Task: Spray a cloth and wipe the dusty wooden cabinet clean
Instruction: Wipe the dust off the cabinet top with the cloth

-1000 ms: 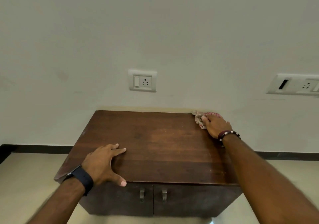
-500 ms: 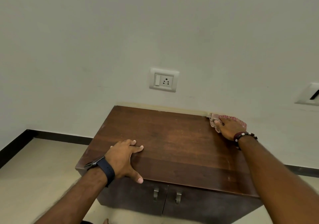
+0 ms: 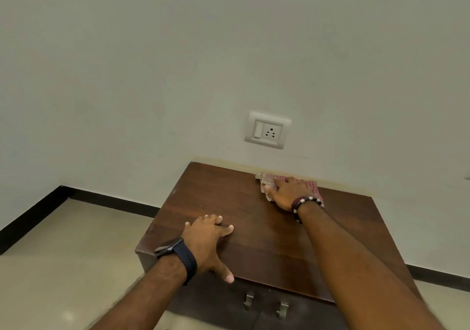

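Observation:
A low dark wooden cabinet (image 3: 244, 202) stands against the wall, seen from above. My right hand (image 3: 286, 193) presses a red-and-white checked cloth (image 3: 311, 186) flat on the top, along the back edge near the middle. The cloth shows on both sides of the hand. My left hand (image 3: 207, 238) lies flat on the front left of the top, fingers spread, thumb over the front edge, holding nothing. No spray bottle is in view.
A white socket plate (image 3: 267, 130) sits on the wall just above the cabinet's back edge. Two metal door handles (image 3: 264, 304) show on the front. Beige floor (image 3: 63, 253) and a black skirting board lie to the left.
My right hand has slid the cloth leftwards along the back edge, from the far right corner toward the middle. The view has swung left. My left hand stays planted.

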